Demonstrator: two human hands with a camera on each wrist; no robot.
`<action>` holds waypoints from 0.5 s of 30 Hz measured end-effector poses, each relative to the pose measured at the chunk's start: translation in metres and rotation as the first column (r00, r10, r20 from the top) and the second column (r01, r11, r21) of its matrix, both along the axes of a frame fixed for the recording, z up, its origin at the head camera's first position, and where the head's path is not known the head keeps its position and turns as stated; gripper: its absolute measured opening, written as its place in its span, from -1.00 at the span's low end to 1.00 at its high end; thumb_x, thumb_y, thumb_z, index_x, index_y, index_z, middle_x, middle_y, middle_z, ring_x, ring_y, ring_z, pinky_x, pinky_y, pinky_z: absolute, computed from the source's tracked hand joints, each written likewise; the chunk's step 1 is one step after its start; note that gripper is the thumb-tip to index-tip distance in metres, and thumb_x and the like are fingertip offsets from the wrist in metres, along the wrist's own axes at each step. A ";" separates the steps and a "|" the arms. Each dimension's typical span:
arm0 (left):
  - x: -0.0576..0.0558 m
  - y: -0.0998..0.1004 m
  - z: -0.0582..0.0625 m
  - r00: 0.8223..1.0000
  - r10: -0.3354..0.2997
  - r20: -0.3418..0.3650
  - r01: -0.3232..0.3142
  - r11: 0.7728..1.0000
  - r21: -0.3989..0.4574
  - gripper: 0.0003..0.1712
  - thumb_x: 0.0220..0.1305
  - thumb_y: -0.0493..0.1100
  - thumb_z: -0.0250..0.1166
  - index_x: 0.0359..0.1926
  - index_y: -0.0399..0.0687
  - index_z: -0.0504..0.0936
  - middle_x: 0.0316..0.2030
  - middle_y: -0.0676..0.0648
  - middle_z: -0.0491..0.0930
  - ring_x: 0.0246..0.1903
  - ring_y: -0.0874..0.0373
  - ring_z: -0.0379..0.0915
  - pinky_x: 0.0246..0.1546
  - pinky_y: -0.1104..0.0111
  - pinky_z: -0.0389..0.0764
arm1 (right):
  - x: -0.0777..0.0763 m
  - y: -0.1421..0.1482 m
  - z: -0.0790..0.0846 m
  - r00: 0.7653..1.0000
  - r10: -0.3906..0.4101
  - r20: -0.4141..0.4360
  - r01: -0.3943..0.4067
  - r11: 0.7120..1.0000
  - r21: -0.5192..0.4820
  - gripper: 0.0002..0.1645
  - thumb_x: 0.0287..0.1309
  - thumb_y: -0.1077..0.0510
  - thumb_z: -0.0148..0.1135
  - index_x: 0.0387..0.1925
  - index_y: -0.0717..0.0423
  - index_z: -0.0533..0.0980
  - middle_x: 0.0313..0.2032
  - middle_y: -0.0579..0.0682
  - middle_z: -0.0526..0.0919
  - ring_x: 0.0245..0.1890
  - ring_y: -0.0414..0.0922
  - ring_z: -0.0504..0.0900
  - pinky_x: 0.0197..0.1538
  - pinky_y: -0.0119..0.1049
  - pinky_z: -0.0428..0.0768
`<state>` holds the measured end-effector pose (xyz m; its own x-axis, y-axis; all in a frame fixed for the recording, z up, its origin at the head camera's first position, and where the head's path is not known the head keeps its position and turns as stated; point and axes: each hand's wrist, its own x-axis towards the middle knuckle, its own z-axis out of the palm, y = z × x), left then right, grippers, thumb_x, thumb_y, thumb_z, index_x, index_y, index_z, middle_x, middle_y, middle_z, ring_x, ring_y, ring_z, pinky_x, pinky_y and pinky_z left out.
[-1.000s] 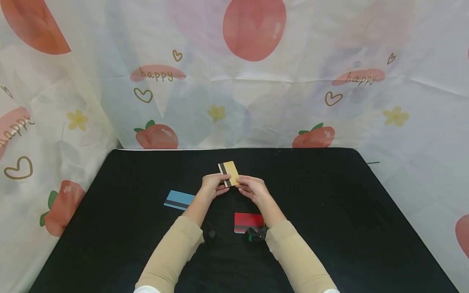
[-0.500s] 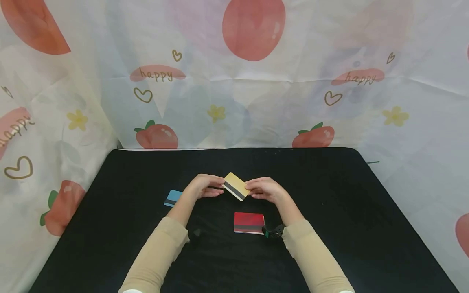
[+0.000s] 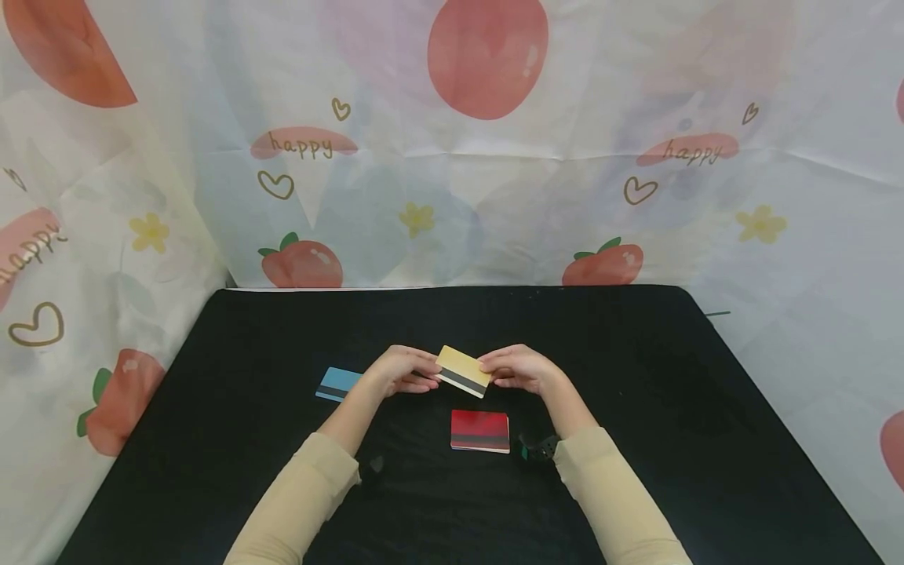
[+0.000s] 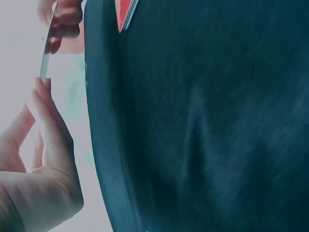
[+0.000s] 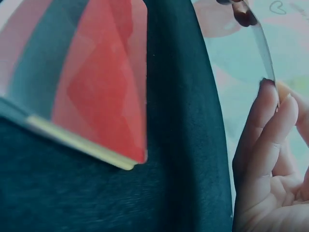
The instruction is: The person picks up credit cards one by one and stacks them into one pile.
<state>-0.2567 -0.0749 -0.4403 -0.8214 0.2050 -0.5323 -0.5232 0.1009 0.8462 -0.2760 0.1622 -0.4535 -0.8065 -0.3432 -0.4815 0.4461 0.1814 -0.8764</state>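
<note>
A yellow card (image 3: 462,366) with a dark stripe is held above the table between both hands. My left hand (image 3: 408,369) pinches its left end, and my right hand (image 3: 519,367) pinches the right end. From the left wrist view the card (image 4: 45,60) shows nearly edge-on beyond the left fingertips. In the right wrist view it is again a thin edge, with right thumb and fingers on it. Nearer to me lies a stack of cards with a red card (image 3: 480,428) on top. A blue striped card (image 3: 337,383) lies at left, partly hidden by my left wrist.
The table has a black cloth (image 3: 636,439) over it. A printed curtain (image 3: 523,204) with fruit and hearts hangs behind and along the sides. A dark wrist device (image 3: 540,448) sits by the right sleeve, close to the red stack.
The hands have moved apart and nearer to me. The yellow card has turned from nearly upright to slanting, its dark stripe now along the near side. The red stack and blue card stay put.
</note>
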 end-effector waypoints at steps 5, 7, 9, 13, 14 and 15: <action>0.009 0.009 -0.007 0.997 0.069 -0.024 -0.068 0.997 0.042 -0.61 0.06 -0.28 0.33 -0.03 -0.24 0.57 -0.45 -0.13 0.67 -0.57 0.17 0.61 -0.51 0.41 0.64 | 0.010 0.003 -0.004 0.996 -0.087 0.006 0.087 0.995 -0.041 -0.61 0.11 0.21 0.22 -0.03 0.31 0.48 -0.52 -0.07 0.61 -0.60 -0.28 0.54 -0.48 -0.51 0.59; 0.013 0.013 -0.010 0.995 0.096 -0.037 -0.094 0.994 0.056 -0.60 0.07 -0.27 0.33 -0.02 -0.24 0.56 -0.43 -0.13 0.67 -0.57 0.18 0.61 -0.49 0.41 0.64 | 0.015 0.003 -0.006 0.993 -0.115 0.005 0.115 0.992 -0.057 -0.61 0.13 0.20 0.20 -0.01 0.29 0.46 -0.52 -0.08 0.59 -0.60 -0.27 0.54 -0.47 -0.50 0.59; 0.017 0.017 -0.013 0.991 0.122 -0.050 -0.118 0.990 0.080 -0.59 0.09 -0.28 0.31 0.00 -0.26 0.55 -0.42 -0.14 0.67 -0.57 0.19 0.61 -0.48 0.40 0.65 | 0.021 0.004 -0.007 0.988 -0.152 0.007 0.152 0.985 -0.076 -0.57 0.13 0.20 0.20 0.03 0.29 0.42 -0.50 -0.09 0.59 -0.58 -0.27 0.56 -0.46 -0.49 0.60; 0.024 0.023 -0.017 0.983 0.174 -0.058 -0.166 0.978 0.125 -0.59 0.11 -0.28 0.29 0.02 -0.28 0.53 -0.41 -0.16 0.67 -0.58 0.19 0.61 -0.46 0.38 0.65 | 0.034 0.005 -0.007 0.972 -0.234 0.016 0.234 0.968 -0.094 -0.44 0.13 0.20 0.21 0.14 0.33 0.31 -0.46 -0.11 0.63 -0.52 -0.26 0.60 -0.41 -0.46 0.62; 0.026 0.025 -0.018 0.981 0.184 -0.061 -0.174 0.975 0.138 -0.60 0.11 -0.29 0.29 0.02 -0.29 0.53 -0.41 -0.16 0.67 -0.58 0.19 0.61 -0.45 0.38 0.65 | 0.037 0.005 -0.006 0.968 -0.250 0.019 0.251 0.963 -0.100 -0.41 0.13 0.20 0.21 0.16 0.33 0.29 -0.46 -0.11 0.63 -0.50 -0.26 0.61 -0.40 -0.46 0.62; 0.028 0.026 -0.019 0.979 0.193 -0.064 -0.183 0.973 0.144 -0.60 0.12 -0.28 0.29 0.01 -0.29 0.54 -0.41 -0.16 0.67 -0.58 0.18 0.61 -0.45 0.38 0.65 | 0.041 0.006 -0.006 0.965 -0.263 0.018 0.264 0.959 -0.103 -0.40 0.13 0.20 0.20 0.18 0.33 0.28 -0.45 -0.12 0.64 -0.49 -0.25 0.63 -0.40 -0.46 0.63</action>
